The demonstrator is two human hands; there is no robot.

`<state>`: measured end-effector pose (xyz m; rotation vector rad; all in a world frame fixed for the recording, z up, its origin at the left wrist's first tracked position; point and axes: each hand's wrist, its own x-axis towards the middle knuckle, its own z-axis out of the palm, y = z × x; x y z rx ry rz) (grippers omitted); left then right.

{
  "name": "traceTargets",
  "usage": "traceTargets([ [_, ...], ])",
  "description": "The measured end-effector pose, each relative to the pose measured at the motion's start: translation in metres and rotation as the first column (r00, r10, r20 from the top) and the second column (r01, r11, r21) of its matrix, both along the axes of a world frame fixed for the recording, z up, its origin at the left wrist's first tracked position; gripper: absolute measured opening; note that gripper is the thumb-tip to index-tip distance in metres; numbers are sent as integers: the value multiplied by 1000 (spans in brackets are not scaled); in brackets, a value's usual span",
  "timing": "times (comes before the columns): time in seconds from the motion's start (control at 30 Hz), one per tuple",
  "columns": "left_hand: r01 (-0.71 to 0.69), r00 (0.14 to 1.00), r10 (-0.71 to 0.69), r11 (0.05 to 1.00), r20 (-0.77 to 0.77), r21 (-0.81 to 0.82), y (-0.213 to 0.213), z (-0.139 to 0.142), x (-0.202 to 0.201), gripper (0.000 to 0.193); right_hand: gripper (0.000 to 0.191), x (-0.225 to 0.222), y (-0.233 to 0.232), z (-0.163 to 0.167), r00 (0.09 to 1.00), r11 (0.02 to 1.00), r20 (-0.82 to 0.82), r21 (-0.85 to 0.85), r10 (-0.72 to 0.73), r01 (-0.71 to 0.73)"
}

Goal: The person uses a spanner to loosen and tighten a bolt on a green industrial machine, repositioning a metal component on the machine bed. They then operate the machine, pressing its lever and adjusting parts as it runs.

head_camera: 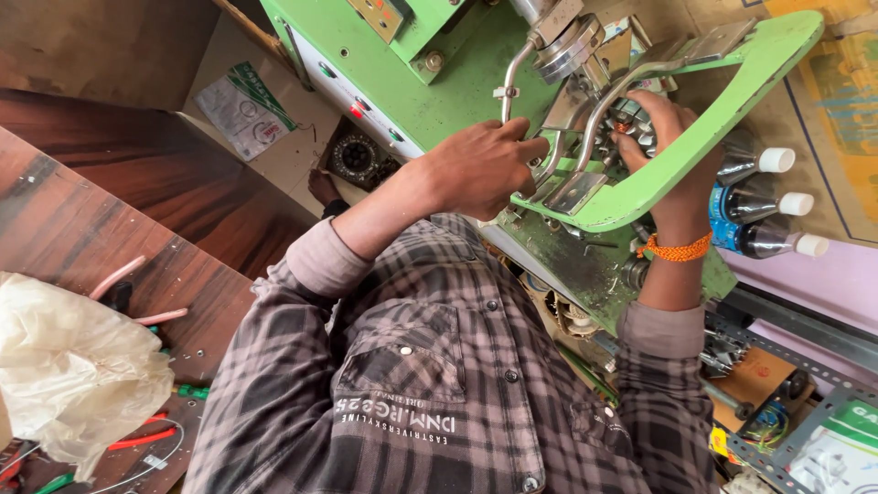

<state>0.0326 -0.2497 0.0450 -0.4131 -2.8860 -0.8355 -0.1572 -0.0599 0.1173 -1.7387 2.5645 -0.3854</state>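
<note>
My left hand [476, 169] is closed around the curved metal lever rods [558, 151] of a green machine [439, 82]. My right hand [663, 137], with an orange thread band [677, 249] on its wrist, reaches behind the machine's green frame arm [722, 119]. Its fingers hold a round wound coil part [631, 123] seated under the shiny metal head [567, 41]. The frame arm hides part of the right hand and the coil part. My checked shirt [439, 384] fills the lower middle of the view.
A brown wooden bench [82, 238] at the left carries a white plastic bag [73, 366], pink-handled pliers [128, 288] and red and green hand tools [155, 430]. Three white-capped bottles [768, 201] lie at the right. A round coil part [355, 157] and a foot [322, 187] are on the floor.
</note>
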Motion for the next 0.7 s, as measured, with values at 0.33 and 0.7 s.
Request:
traceTargets([
  [0.33,-1,1000,3,993,-12,115,-4,6,7,15,41,-6,-3,-15,988,993,128,-64,-88,96],
  [0.7,-296,884,352,930,-306,216,28,-35,24,49,40,-16,14,-36,984,985,138,-114,-110,126],
])
